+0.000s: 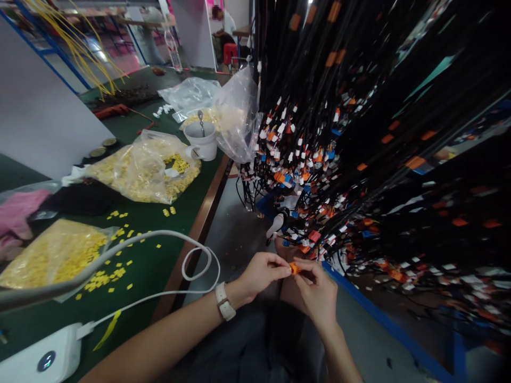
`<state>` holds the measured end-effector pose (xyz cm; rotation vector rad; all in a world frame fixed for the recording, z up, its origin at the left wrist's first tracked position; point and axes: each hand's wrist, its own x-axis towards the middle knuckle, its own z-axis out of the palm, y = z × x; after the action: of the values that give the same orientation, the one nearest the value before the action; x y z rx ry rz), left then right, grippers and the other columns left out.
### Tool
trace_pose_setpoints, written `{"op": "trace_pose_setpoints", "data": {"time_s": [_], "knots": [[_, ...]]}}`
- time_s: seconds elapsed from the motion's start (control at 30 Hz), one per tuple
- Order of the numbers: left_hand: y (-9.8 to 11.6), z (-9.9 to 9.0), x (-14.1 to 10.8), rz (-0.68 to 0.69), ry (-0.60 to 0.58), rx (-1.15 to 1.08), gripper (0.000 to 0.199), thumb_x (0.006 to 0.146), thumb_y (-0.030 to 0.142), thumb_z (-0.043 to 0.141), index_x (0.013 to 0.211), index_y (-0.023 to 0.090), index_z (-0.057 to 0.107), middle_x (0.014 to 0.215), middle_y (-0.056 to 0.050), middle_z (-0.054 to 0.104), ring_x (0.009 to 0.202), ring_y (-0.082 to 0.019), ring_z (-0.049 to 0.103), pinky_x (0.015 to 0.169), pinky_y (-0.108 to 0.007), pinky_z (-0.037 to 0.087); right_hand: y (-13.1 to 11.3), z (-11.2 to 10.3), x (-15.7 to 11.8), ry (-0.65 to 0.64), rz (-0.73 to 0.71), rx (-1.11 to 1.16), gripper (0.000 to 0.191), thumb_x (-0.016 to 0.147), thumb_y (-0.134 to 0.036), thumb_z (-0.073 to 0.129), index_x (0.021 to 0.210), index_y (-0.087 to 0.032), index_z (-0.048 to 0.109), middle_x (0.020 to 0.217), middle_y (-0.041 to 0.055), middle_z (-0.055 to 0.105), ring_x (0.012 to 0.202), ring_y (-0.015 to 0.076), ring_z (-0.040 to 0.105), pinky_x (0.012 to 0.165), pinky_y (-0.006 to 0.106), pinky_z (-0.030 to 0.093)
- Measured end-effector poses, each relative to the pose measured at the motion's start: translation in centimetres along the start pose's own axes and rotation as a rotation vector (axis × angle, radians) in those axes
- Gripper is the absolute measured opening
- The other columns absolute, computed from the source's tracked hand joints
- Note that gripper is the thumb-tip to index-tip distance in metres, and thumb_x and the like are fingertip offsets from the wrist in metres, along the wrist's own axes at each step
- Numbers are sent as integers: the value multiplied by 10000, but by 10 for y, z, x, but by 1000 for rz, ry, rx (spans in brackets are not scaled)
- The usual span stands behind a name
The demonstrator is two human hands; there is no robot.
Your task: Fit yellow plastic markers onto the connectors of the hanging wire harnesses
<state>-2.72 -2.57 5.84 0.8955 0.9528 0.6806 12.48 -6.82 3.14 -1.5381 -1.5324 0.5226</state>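
Between the fingertips of my two hands is a small orange connector [294,268], held above my lap. My left hand [265,274], with a white watch on its wrist, pinches it from the left. From the right, my right hand [317,287] pinches the same piece with thumb and fingers. Just beyond my hands hangs a dense mass of black cables [319,69] whose ends carry many white, orange and blue connectors [285,178]. Whether a cable runs into the orange piece cannot be made out.
On the green table [159,276] at left lie bags of yellow pieces [139,167], loose yellow pieces, a white mug [202,142] with a spoon, a white power bank [48,356] and its cable. A blue frame [383,319] runs low at right. A person [227,26] sits far back.
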Motion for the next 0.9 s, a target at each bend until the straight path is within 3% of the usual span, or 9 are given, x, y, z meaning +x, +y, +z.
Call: {"op": "trace_pose_setpoints", "data": {"time_s": [0.27,0.9], "knots": [[-4,-1,0,7,29,-3,236,594,301,734,714,103,685,702,-45,657,668,-129,551,672,-239,415,-1,2,-1,25,-88,-59,70,769,-189,596,830,-220,607,894,46,685,839,194,647,756,352,507],[-1,1,1,-16,45,44,176,603,259,693,676,100,668,624,-24,613,599,-108,505,602,-227,385,0,0,1,-27,-90,-66,77,776,-181,575,834,-220,607,896,43,685,848,195,646,754,350,511]]}}
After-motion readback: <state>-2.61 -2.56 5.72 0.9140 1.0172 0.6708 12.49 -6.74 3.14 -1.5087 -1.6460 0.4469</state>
